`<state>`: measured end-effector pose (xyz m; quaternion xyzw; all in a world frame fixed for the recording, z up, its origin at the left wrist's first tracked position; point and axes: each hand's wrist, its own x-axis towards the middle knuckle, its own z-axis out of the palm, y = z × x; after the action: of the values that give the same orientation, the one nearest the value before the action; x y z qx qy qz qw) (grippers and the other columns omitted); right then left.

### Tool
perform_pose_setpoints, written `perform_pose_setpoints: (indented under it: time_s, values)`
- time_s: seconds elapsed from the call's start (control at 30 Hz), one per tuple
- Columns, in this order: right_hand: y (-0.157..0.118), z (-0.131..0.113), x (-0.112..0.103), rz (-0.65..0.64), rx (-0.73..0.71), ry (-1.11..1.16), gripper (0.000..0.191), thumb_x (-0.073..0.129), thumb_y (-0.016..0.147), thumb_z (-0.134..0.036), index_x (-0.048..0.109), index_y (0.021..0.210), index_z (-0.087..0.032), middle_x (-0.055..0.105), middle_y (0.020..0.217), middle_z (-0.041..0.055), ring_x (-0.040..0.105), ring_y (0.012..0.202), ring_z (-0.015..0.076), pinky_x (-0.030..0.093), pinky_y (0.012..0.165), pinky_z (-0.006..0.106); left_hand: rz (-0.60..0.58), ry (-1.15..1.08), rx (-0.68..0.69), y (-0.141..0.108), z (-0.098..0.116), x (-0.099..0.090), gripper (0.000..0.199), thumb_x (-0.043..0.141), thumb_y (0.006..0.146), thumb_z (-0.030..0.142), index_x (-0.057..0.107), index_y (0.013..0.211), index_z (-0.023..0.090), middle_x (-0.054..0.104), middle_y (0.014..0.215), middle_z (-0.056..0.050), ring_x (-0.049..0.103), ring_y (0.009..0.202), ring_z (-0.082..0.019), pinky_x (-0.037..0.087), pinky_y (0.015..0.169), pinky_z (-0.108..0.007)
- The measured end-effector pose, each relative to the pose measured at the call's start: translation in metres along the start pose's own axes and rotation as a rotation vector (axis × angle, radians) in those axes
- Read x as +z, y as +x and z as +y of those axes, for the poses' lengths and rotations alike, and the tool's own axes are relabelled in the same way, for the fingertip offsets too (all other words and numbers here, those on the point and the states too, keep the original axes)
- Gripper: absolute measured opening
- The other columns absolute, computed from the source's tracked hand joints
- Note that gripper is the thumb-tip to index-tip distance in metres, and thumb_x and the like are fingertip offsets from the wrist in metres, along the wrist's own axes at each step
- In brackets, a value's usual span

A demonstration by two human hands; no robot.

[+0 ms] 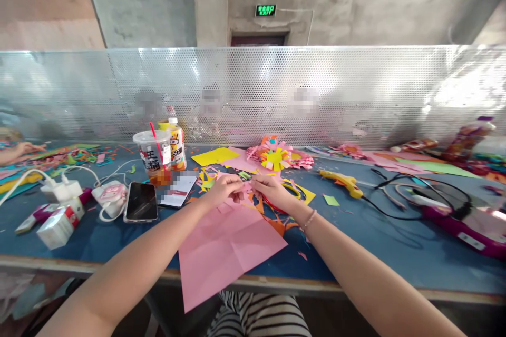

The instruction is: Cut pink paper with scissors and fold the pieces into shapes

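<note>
My left hand [226,190] and my right hand [274,192] meet over the middle of the table, their fingers pinched. Between the fingertips is a small piece of pink paper [247,187]; its exact shape is partly hidden. Below my hands lies a creased pink paper sheet [233,253], its near corner hanging past the table edge. Orange paper scraps [276,225] and yellow paper [306,195] lie around my right hand. Just beyond are pink and yellow paper flowers [274,158] and a yellow sheet [215,156].
On the left stand a drink cup [152,155] with a red straw and a bottle [177,145], near two phones [141,202] and white chargers [113,195]. A yellow glue gun [342,183] with black cable lies right. A perforated metal screen [253,95] borders the back. Another person's hand [26,150] is far left.
</note>
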<state>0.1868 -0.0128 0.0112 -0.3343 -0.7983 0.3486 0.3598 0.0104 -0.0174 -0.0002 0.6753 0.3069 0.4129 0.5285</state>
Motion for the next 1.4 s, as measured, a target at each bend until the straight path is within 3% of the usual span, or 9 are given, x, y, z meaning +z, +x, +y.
perform_pose_setpoints:
  time_s: [0.17,0.47,0.67,0.83,0.93,1.07,1.23,1.4]
  values:
    - [0.001,0.000,0.002,-0.067,-0.063,-0.085,0.033,0.046,0.078,-0.040,0.044,0.055,-0.016,0.036,0.051,-0.0042,0.034,0.048,0.0071,0.028,0.046,0.021,0.016,0.166,0.097,0.000,0.004,0.003,0.029,0.054,0.071,0.037,0.048,0.054,0.014,0.048,0.051,0.001,0.048,0.050,-0.009,0.039,0.053,-0.023]
    - [0.000,-0.004,0.007,0.031,0.038,-0.026,0.032,0.041,0.079,-0.040,0.042,0.056,-0.017,0.041,0.051,-0.0034,0.039,0.046,0.0075,0.031,0.046,0.021,-0.003,0.371,0.129,0.001,0.004,-0.002,0.032,0.046,0.075,0.045,0.048,0.064,0.015,0.046,0.056,0.002,0.044,0.049,-0.007,0.035,0.047,-0.020]
    - [0.004,-0.001,0.007,0.087,-0.040,-0.101,0.029,0.044,0.077,-0.038,0.041,0.055,-0.017,0.036,0.050,-0.0045,0.033,0.047,0.0071,0.027,0.045,0.021,0.050,0.404,0.109,0.003,0.003,-0.003,0.031,0.043,0.076,0.045,0.048,0.068,0.015,0.047,0.057,0.002,0.044,0.049,-0.008,0.034,0.047,-0.020]
    - [0.004,-0.005,0.007,0.068,0.007,-0.131,0.032,0.038,0.080,-0.040,0.039,0.056,-0.018,0.038,0.048,-0.0045,0.034,0.043,0.0071,0.028,0.044,0.021,0.043,0.389,0.101,0.005,0.002,-0.008,0.029,0.042,0.077,0.041,0.044,0.063,0.016,0.046,0.055,0.002,0.043,0.047,-0.008,0.033,0.047,-0.021]
    - [0.004,0.000,0.000,0.095,-0.003,-0.243,0.035,0.033,0.082,-0.039,0.041,0.056,-0.018,0.041,0.049,-0.0029,0.036,0.046,0.0081,0.029,0.047,0.021,0.126,0.455,0.091,0.009,-0.004,-0.016,0.029,0.038,0.078,0.039,0.041,0.058,0.018,0.043,0.051,0.003,0.042,0.047,-0.009,0.032,0.048,-0.022]
    - [0.007,0.016,-0.016,0.206,-0.026,-0.497,0.025,0.042,0.078,-0.030,0.048,0.057,-0.016,0.046,0.055,-0.0010,0.040,0.053,0.0094,0.028,0.052,0.022,0.278,0.687,0.074,0.016,-0.015,-0.031,0.031,0.037,0.077,0.033,0.040,0.050,0.018,0.044,0.048,0.002,0.042,0.050,-0.011,0.031,0.052,-0.024]
    - [0.010,0.028,-0.019,0.166,0.007,-0.491,0.019,0.046,0.076,-0.029,0.056,0.068,-0.015,0.051,0.061,0.0005,0.044,0.057,0.0103,0.031,0.054,0.022,0.127,0.727,0.087,0.016,-0.020,-0.028,0.025,0.039,0.077,0.029,0.050,0.058,0.017,0.051,0.054,0.000,0.048,0.055,-0.013,0.033,0.055,-0.024]
    - [0.010,0.022,0.000,0.011,0.007,-0.232,0.023,0.047,0.076,-0.036,0.056,0.072,-0.015,0.053,0.063,-0.0005,0.048,0.056,0.0098,0.035,0.052,0.021,0.051,0.626,0.139,0.007,-0.016,-0.010,0.022,0.045,0.077,0.029,0.053,0.093,0.017,0.056,0.066,-0.001,0.051,0.059,-0.012,0.036,0.054,-0.022]
